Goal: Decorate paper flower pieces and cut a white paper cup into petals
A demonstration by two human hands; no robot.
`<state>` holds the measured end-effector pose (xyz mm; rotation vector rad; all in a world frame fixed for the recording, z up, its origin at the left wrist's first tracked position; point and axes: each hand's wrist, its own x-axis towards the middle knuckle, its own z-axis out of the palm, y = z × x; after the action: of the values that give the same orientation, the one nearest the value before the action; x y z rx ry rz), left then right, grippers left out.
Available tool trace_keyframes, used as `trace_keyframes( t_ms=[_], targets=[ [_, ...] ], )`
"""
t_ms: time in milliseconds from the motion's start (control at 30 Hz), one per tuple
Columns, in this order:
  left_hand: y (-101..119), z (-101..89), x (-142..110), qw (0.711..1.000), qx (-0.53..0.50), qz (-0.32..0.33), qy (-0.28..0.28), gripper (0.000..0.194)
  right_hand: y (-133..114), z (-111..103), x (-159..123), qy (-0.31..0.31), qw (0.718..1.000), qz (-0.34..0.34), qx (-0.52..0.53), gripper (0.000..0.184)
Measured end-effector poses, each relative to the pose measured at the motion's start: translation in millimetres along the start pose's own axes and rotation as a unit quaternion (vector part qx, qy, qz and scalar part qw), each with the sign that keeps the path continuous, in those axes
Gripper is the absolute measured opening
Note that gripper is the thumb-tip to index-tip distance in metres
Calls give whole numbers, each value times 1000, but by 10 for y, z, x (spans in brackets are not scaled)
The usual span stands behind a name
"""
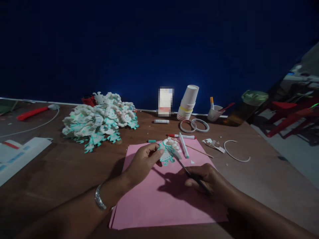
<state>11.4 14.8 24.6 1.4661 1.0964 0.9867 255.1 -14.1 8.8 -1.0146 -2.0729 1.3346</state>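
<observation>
My left hand (147,159) pinches a small white paper cutout (164,156) with green outlines, held up over a stack of pink paper (174,205). The cutout's upper right part is a curly, pale cluster. My right hand (208,181) is closed around a slim dark tool (185,168). Its tip reaches the right side of the cutout; whether it touches, and the tool's exact kind, I cannot tell. Just behind lie a white marker (183,146) with a green end, a red and white marker (186,136) and a thin wooden stick (199,151).
A large heap of similar cutouts (104,116) stands back left. Behind the paper are a green cap (152,141), stacked paper cups (188,103), tape rings (201,125) and a cup with pens (214,113). A power strip (25,156) lies left, a jar (249,103) right.
</observation>
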Motion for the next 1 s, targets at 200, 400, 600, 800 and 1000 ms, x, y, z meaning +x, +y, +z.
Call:
trace_keyframes(
  t_ms=[200, 400, 600, 800, 1000],
  targets=[
    [-14, 18, -12, 999, -11, -38, -10, 30, -40, -4, -2, -11, 999, 24, 26, 42],
    [-18, 16, -2, 1000, -18, -16, -1, 30, -17, 1, 4, -12, 1000, 18, 16, 44],
    [-18, 36, -3, 999, -12, -28, -13, 32, -16, 34, 31, -5, 1000, 13, 22, 43],
    [-13, 56, -17, 999, 0, -48, -26, 32, 33, 50, 30, 2, 1000, -6, 5, 43],
    [-29, 49, -19, 997, 11, -67, -34, 33, 42, 41, 2, 4, 1000, -8, -1, 37]
  ],
)
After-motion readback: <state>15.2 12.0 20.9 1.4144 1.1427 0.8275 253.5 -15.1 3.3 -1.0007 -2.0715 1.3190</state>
